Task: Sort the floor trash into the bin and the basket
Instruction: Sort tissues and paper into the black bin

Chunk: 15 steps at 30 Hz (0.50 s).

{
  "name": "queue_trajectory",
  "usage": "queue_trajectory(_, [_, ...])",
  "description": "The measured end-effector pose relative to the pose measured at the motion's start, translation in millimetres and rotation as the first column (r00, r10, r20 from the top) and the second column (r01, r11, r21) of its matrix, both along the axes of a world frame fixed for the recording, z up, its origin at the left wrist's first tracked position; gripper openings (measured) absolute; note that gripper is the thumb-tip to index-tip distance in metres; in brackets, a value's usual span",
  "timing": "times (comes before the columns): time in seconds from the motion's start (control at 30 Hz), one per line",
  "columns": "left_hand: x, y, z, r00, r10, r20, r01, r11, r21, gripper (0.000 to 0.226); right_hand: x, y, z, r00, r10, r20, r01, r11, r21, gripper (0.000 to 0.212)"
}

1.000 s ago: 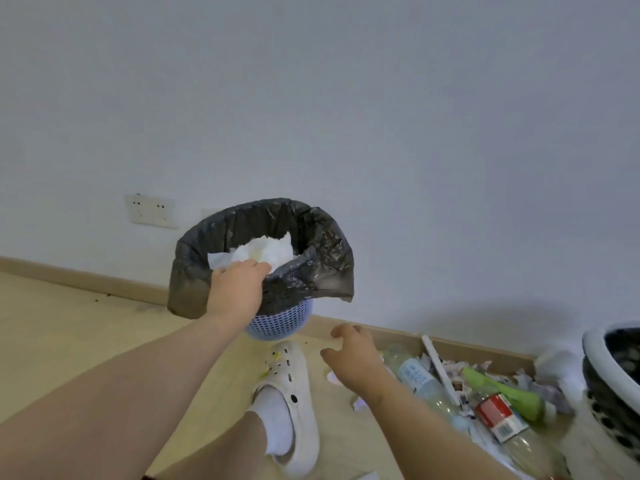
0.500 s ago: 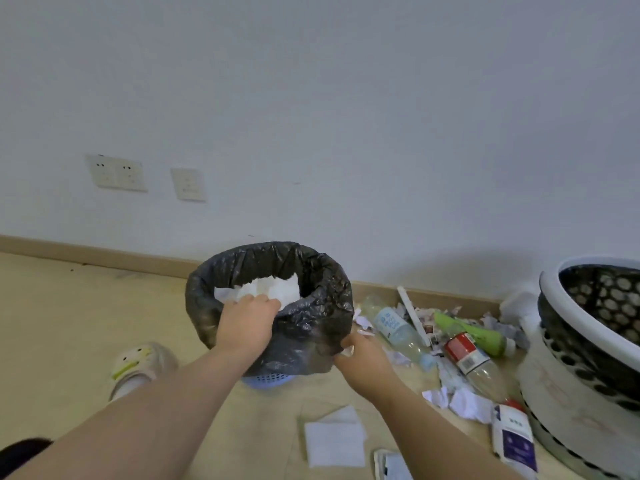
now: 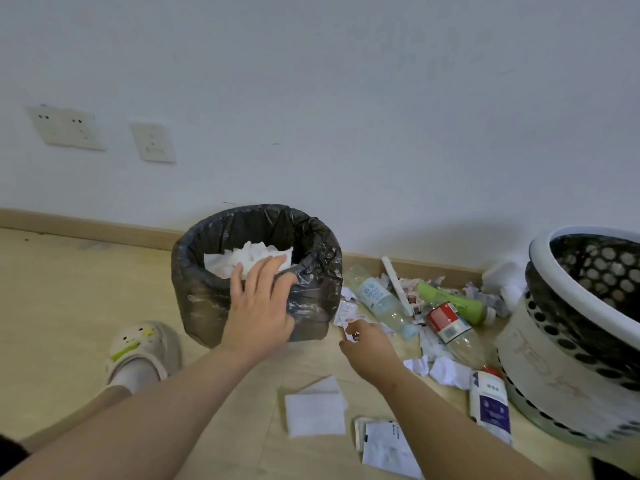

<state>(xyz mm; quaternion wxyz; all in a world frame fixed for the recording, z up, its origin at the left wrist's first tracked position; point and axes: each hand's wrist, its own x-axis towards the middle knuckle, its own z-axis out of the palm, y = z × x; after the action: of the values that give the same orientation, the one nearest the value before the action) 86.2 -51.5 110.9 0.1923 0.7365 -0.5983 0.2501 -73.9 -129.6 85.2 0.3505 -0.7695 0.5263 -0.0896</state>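
A small bin lined with a black bag (image 3: 201, 299) stands on the wooden floor by the wall, with crumpled white tissue (image 3: 249, 258) inside. My left hand (image 3: 259, 306) lies over its front rim, fingers spread and flat, holding nothing. To the bin's right, my right hand (image 3: 370, 348) pinches a small white and red wrapper (image 3: 347, 315) just above the floor. A white perforated basket with a dark inner wall (image 3: 554, 362) stands at the far right. Between bin and basket lie trash: a clear bottle with a blue label (image 3: 377, 299), a green bottle (image 3: 453, 301) and a red-labelled bottle (image 3: 450, 325).
A white bottle with a purple label (image 3: 490, 407) lies by the basket. Flat white paper (image 3: 315, 410) and a folded packet (image 3: 384, 445) lie near my right forearm, with paper scraps along the baseboard. My slippered foot (image 3: 142, 348) is left of the bin. Wall sockets (image 3: 65, 128) sit upper left.
The bin, lifted a second ago, now stands on the floor. My left hand has let go of its rim and spread flat. My right hand has taken hold of a small wrapper.
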Motion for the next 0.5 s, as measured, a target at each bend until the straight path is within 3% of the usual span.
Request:
queue_trajectory(0.1, [-34, 2, -9, 0.977, -0.208, -0.044, 0.207, 0.978, -0.023, 0.037, -16, 4, -2, 0.999, -0.019, 0.025, 0.019, 1.0, 0.011, 0.039])
queue_trajectory(0.17, [-58, 3, -16, 0.944, -0.284, -0.166, 0.305, 0.946, 0.111, 0.04, -33, 12, -3, 0.999, -0.03, 0.033, 0.03, 0.999, 0.011, 0.038])
queue_trajectory(0.3, [-98, 13, -41, 0.889, -0.129, -0.439, 0.366, 0.776, 0.513, 0.046, -80, 32, -20, 0.998, -0.028, -0.058, 0.029, 0.999, 0.018, 0.037])
queue_trajectory(0.4, [-120, 35, -66, 0.856, 0.028, -0.517, 0.359, 0.687, 0.631, 0.047, -120, 51, -40, 0.992, -0.046, -0.115, 0.053, 0.997, 0.054, 0.034])
queue_trajectory(0.5, [-139, 56, -88, 0.844, 0.085, -0.529, 0.373, 0.616, 0.694, 0.046, -150, 70, -52, 0.974, -0.087, -0.21, 0.099, 0.994, 0.048, 0.034])
